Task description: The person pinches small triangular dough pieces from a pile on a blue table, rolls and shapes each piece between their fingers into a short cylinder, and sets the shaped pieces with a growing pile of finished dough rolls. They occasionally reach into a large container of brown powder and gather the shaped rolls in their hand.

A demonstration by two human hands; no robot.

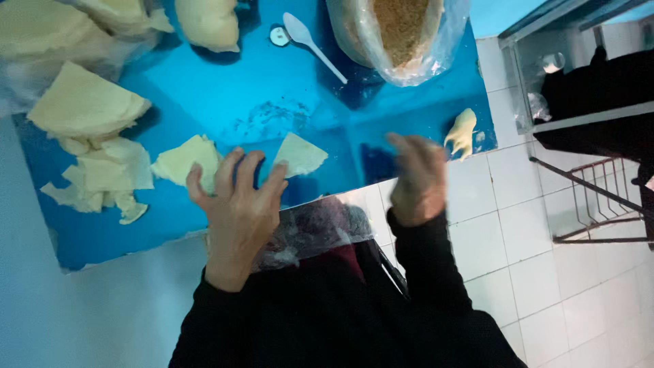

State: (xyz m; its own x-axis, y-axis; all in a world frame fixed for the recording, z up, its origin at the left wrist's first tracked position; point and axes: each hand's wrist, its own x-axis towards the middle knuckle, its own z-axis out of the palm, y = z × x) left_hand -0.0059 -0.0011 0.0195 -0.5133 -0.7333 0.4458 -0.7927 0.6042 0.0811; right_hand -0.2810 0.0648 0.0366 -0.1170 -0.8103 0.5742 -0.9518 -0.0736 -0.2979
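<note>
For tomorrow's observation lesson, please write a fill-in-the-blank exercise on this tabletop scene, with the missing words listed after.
1. The table top is coloured ____.
2. The white plastic ____ lies beside the clear bag of brown grains.
3. The left hand rests spread near a triangular dough piece, while the right hand looks ____ from motion.
4. The floor beside the table is covered in white ____.

Missing words: blue; spoon; blurred; tiles
</note>
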